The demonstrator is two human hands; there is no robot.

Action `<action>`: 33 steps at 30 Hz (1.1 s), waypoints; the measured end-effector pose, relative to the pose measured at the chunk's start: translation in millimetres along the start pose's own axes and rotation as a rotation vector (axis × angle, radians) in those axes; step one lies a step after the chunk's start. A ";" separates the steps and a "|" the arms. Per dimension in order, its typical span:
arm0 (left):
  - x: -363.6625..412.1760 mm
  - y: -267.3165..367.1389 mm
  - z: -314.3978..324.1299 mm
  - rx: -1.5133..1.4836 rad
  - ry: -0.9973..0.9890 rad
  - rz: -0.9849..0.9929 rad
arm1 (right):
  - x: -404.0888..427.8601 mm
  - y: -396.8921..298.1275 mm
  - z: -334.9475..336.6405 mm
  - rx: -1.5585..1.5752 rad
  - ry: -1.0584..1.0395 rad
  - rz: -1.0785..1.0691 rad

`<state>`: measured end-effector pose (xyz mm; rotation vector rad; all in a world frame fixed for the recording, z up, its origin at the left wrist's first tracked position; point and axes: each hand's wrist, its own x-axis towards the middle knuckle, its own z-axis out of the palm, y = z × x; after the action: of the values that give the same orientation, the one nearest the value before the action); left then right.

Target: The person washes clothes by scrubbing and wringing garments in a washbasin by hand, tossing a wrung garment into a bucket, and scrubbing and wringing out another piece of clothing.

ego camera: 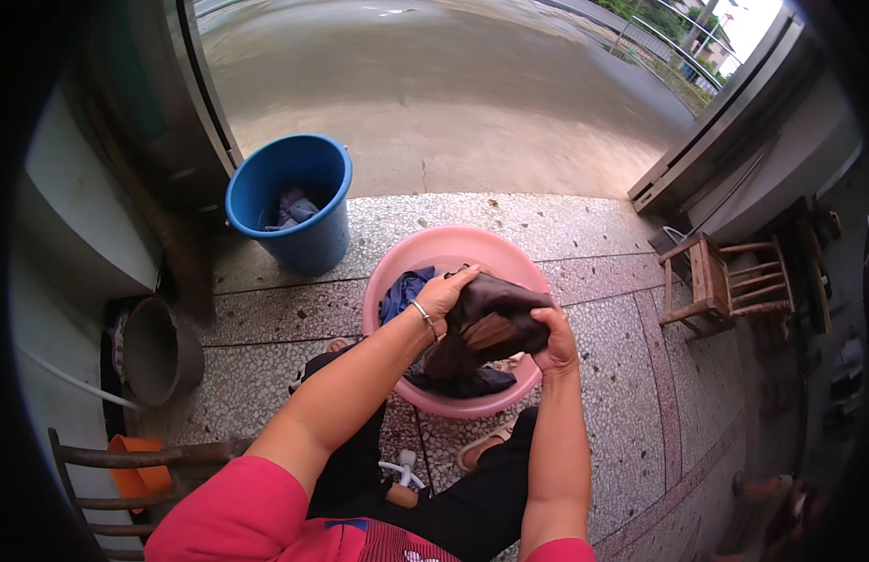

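A dark brown wet-looking cloth [487, 316] is stretched between my two hands above a round pink plastic basin [462, 242]. My left hand [445, 295], with a bracelet at the wrist, grips its upper left part. The right edge of the cloth is in my right hand [555, 337]. In the basin, a blue cloth [405, 291] lies at the left side and a dark cloth [469, 383] at the near side. Some light material shows near the right rim, partly hidden by the held cloth. The basin stands on the speckled floor in front of my feet.
A tall blue bucket [329, 242] with cloths inside stands beyond the basin to the left. A grey bucket [185, 351] is by the left wall, near an orange container [143, 464] and a wooden chair [118, 460]. To the right stands a small wooden chair [715, 281]. An open doorway lies ahead.
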<state>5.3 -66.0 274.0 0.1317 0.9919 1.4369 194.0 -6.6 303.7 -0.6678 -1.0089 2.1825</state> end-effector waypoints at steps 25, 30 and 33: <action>32.1 -75.8 -43.1 -0.236 -0.551 -0.183 | -3.6 80.4 76.9 -1.234 0.195 -0.755; -15.5 -69.3 17.4 0.243 0.075 -0.197 | 13.7 65.1 27.3 -1.315 0.519 -0.543; -12.7 -71.6 14.0 0.209 0.063 -0.170 | 7.3 76.9 20.5 -1.411 0.639 -0.382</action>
<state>70.5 -84.5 244.2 0.1517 1.1766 1.1870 149.9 -49.9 253.0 -1.4518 -1.9650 0.5520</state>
